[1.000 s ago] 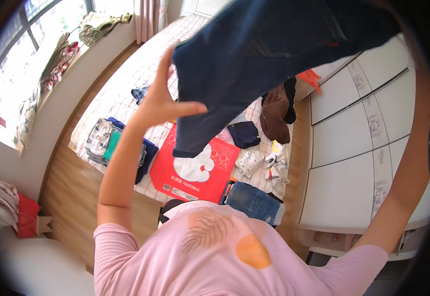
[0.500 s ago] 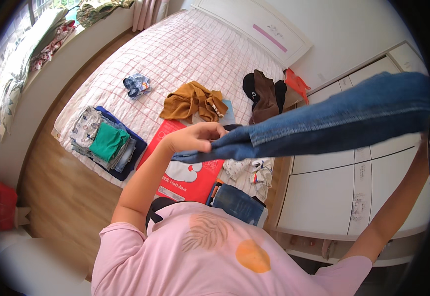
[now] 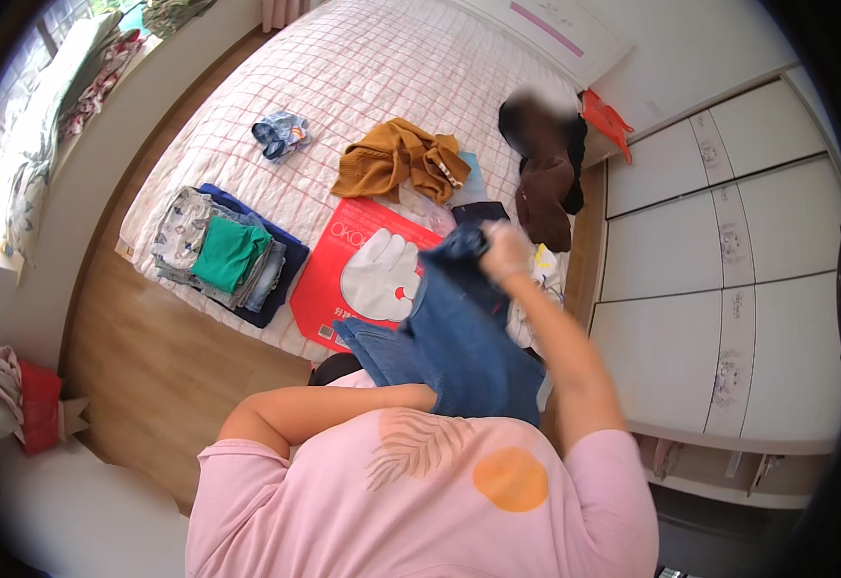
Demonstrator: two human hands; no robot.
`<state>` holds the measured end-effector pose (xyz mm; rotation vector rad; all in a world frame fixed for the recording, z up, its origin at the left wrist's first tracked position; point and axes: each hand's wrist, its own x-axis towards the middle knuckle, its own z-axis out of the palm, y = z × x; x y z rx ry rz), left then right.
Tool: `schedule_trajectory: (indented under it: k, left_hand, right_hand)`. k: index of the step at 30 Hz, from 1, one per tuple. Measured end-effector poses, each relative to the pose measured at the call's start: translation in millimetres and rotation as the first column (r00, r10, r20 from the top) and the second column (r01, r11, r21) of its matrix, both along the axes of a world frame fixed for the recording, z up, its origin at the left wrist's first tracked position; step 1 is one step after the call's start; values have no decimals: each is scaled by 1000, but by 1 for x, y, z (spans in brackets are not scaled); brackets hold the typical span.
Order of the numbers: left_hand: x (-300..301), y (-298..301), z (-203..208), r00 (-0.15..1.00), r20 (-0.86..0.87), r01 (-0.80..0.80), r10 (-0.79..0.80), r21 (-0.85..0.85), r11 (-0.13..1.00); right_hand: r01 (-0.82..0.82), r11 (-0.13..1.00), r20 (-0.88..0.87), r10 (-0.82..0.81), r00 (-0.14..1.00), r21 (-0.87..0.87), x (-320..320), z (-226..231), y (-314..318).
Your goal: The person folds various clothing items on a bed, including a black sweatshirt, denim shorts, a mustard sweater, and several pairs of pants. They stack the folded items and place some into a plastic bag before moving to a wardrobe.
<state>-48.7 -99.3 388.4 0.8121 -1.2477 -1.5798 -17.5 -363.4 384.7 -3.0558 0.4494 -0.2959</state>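
Note:
A pair of blue jeans (image 3: 468, 332) hangs folded in front of my chest, above the near edge of the bed. My right hand (image 3: 508, 252), a little smeared by motion, is closed on the upper end of the jeans. Bent across my body, my left forearm runs in behind the denim, which hides the hand and fingers. Beneath the jeans lies a flat red bag (image 3: 312, 303) with a large white printed shape. Just beyond my right hand is a dark folded cloth (image 3: 479, 214).
Folded clothes, a green piece (image 3: 231, 252) on top, are stacked at the bed's left edge. A mustard garment (image 3: 382, 159) and a small blue patterned garment (image 3: 281, 135) lie farther back. Brown clothing (image 3: 543, 202) is at the right edge, near white cabinets (image 3: 666, 241).
The jeans, stretched out to the right before, are now folded and drawn in toward my chest. My right hand has come in from the far right; my left hand has gone behind the denim.

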Motion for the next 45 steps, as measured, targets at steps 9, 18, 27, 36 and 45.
schedule_trajectory:
  k: [9, 18, 27, 36, 45]
  left_hand:
    - [40, 47, -44, 876, 327, -468, 354, 405, 785]
    - [68, 27, -250, 351, -142, -80, 925, 980, 181]
    - [207, -100, 50, 439, -374, -718, 817, 401, 569]
    - [166, -95, 158, 652, 148, -610, 744, -481, 630]
    - [152, -79, 157, 840, 140, -481, 525, -255, 839]
  right_hand:
    - [167, 940, -200, -110, 974, 296, -45, -119, 116]
    - [142, 930, -149, -96, 984, 339, -43, -121, 95]
    - [-306, 940, 461, 206, 863, 153, -9, 179, 4]
    - [-347, 915, 457, 404, 793, -205, -52, 262, 36]
    - [-511, 823, 229, 463, 856, 248, -30, 281, 13]
